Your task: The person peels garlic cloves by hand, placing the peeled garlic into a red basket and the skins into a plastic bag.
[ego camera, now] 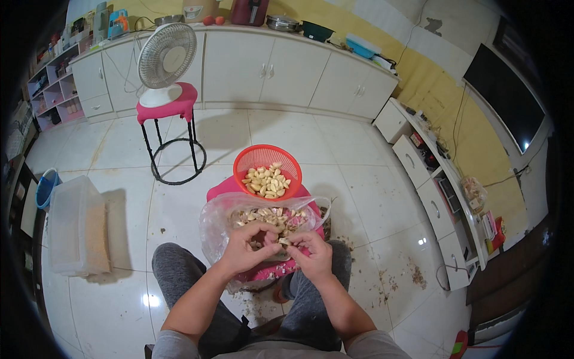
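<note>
A garlic clove (284,241) with pale papery skin is pinched between the fingertips of my two hands. My left hand (249,246) curls in from the left, its thumb tip against the clove. On the other side, my right hand (312,255) grips it between thumb and fingers. Below and beyond them, a clear plastic bag (214,224) lies spread on a pink-covered stool (219,190), with unpeeled cloves and loose skins (264,216) in it. Behind the bag, a red plastic colander (291,167) holds many peeled garlic cloves (268,181); it leans on the stool's far edge.
A white fan (168,56) stands on another pink-topped stool (188,96) ahead left. To the left are a translucent plastic bin (69,224) and a blue bucket (46,188). Garlic debris (388,282) litters the tiles at right. White cabinets (237,67) line the far wall.
</note>
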Available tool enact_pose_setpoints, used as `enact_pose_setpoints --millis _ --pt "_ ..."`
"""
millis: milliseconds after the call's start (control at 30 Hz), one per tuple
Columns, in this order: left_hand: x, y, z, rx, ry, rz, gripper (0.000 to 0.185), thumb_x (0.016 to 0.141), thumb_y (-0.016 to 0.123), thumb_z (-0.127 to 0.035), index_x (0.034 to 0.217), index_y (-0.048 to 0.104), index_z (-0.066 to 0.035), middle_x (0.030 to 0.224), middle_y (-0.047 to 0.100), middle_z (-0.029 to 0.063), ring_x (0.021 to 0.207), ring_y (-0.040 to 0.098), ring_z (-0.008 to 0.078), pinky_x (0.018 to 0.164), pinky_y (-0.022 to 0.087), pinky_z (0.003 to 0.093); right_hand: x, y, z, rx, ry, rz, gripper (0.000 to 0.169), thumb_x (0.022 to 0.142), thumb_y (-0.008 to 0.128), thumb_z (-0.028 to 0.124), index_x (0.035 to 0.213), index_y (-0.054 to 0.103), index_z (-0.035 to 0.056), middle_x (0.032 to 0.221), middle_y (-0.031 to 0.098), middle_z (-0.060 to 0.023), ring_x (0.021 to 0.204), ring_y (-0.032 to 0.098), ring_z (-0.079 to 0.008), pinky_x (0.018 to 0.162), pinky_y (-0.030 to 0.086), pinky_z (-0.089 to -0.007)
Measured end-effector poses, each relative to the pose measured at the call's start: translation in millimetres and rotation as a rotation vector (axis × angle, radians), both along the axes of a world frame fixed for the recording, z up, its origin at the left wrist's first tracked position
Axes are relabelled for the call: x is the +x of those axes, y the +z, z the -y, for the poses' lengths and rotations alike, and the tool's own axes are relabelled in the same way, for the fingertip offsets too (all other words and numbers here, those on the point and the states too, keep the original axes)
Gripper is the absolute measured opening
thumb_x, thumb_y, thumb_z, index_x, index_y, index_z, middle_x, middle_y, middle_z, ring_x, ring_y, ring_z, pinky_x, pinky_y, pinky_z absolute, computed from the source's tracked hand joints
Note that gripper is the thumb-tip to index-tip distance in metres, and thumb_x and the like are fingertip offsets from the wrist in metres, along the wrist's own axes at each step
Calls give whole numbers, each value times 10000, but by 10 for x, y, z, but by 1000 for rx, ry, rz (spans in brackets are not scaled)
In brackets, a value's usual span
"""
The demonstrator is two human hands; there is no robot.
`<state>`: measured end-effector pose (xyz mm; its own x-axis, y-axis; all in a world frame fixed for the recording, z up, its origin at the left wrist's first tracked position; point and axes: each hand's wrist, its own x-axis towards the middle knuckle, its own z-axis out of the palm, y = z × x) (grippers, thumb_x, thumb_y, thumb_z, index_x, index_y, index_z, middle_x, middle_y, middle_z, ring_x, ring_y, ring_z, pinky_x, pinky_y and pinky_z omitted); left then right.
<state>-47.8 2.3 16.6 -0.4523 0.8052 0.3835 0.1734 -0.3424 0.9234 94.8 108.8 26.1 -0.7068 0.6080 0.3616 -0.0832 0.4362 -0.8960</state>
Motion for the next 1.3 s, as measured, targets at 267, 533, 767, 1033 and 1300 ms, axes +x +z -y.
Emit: enact_pose_setpoints --millis 267,533,767,1033,1300 --pt "-20 -33 20 -17 -33 -124 101 809 647 -95 864 663 -12 849 634 71 748 587 126 670 455 246 6 18 -4 351 -33 -78 181 695 698 -21 838 600 29 841 645 -95 764 642 -197 667 503 -276" --pt "91 -32 -15 -60 45 -225 99 858 583 -105 849 595 -7 762 588 45 683 555 111 644 447 246 24 -22 8 285 -42 -78 160 701 692 -29 817 595 24 844 646 -93 781 640 -191 677 505 -277" --pt "-3 -149 11 -12 -77 206 100 812 633 -96 791 571 -20 733 570 19 694 526 82 639 427 233 -5 -23 8 310 -42 -156 159 700 691 -60 814 597 -1 859 646 -106 775 632 -156 670 500 -247" --pt "59 -43 23 -39 -88 -65 183 760 701 -94 917 648 -15 837 626 54 760 578 106 699 460 245 20 -84 -25 217 8 -185 173 720 674 -66 858 606 14 901 635 -84 802 620 -131 657 493 -229" --pt "54 -93 15 35 -56 -17 119 765 681 -40 878 658 -8 847 647 67 755 596 112 667 477 241 28 -102 38 -264 149 -171 238 764 644 -43 992 585 -5 940 622 -61 853 601 -112 725 486 -230"
